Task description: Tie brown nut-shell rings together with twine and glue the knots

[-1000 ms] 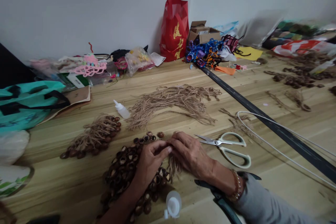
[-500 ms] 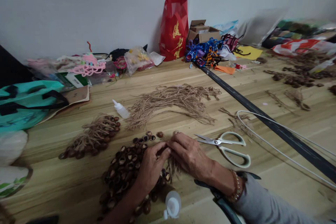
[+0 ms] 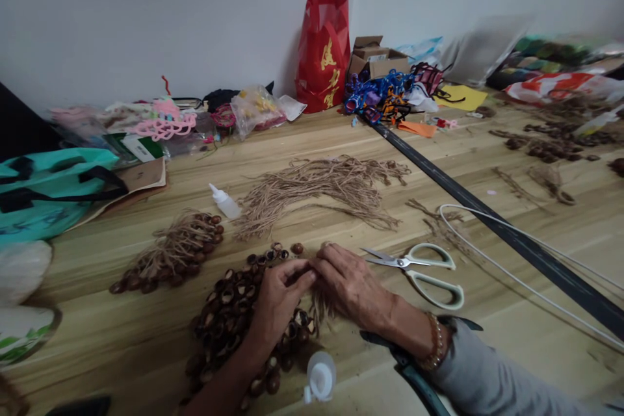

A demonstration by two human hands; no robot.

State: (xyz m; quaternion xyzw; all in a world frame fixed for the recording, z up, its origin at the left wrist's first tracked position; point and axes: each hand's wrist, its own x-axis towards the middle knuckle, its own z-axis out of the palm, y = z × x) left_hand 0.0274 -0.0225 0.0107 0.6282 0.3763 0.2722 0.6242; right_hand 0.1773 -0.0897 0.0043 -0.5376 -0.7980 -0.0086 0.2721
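My left hand [image 3: 275, 299] is closed, thumb and forefinger pinched together at the fingertips of my right hand [image 3: 348, 289]. My right hand is closed too, its fingers curled down over jute twine [image 3: 322, 304], whose frayed strands hang out below the palm. What lies between the fingertips is hidden. Under and beside my left hand spreads a pile of brown, hollowed nut shells [image 3: 229, 312]. One round shell [image 3: 297, 248] lies just beyond my fingers. White-handled scissors [image 3: 407, 264] lie spread to the right of my right hand.
Beyond my hands lies a long bundle of jute cords [image 3: 316, 192]. A white dropper bottle [image 3: 225, 201] is left of it, near shells tied with twine [image 3: 170, 253]. A small clear container [image 3: 322, 377] and dark-handled pliers [image 3: 414, 370] are in front. A white cable [image 3: 517, 221] curves at right.
My left hand has shifted slightly to the left and up, its fingertips still meeting those of my right hand. The objects on the table look the same.
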